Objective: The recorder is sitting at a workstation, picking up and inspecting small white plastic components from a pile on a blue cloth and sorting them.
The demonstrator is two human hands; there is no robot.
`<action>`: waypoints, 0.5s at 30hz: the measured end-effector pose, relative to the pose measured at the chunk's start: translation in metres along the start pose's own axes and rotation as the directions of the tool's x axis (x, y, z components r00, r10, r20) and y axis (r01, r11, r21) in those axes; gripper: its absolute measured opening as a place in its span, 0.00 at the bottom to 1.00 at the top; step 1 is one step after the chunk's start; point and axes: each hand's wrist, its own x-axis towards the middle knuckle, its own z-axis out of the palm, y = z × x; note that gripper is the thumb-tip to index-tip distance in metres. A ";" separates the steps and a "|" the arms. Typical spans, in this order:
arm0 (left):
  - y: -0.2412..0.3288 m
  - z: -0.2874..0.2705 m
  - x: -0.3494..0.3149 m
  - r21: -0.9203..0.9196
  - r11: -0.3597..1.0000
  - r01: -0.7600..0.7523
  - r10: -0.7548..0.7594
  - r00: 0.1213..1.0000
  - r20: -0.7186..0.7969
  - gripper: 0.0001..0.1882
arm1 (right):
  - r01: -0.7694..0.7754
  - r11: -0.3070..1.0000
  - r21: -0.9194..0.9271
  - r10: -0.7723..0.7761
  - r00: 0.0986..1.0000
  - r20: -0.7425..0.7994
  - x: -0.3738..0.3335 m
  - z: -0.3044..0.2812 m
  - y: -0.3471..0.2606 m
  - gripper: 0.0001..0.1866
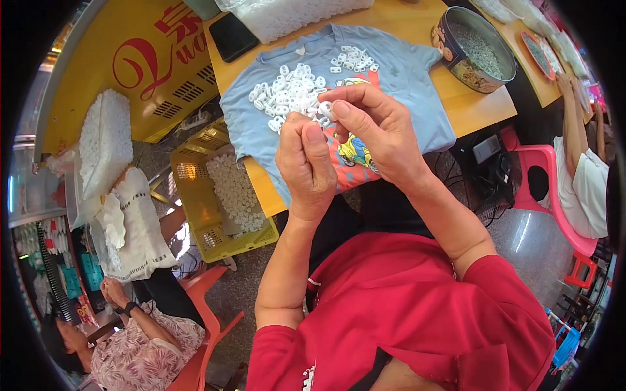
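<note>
Above a blue-grey T-shirt (261, 68) spread over the table, both my hands are raised close together. My right hand (381, 127) pinches a small white plastic part (326, 109) between thumb and forefinger. My left hand (306, 159) is closed, thumb laid along the curled fingers; whatever it holds is hidden. Just beyond the hands lies a loose pile of white oval parts with dark holes (283, 90). Farther right on the shirt is a smaller group of similar white pieces (355, 58).
A round tin (456, 62) holding small metal pieces stands at the far right, and a black phone (233, 37) at the far left. A yellow crate (208, 241) with white parts sits left below. Other people work at both sides; a pink chair (554, 176) is right.
</note>
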 end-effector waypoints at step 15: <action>0.001 0.001 -0.001 -0.016 0.999 0.040 -0.040 0.999 -0.011 0.11 | 0.018 1.000 -0.003 -0.018 0.999 -0.034 -0.002 0.005 0.000 0.11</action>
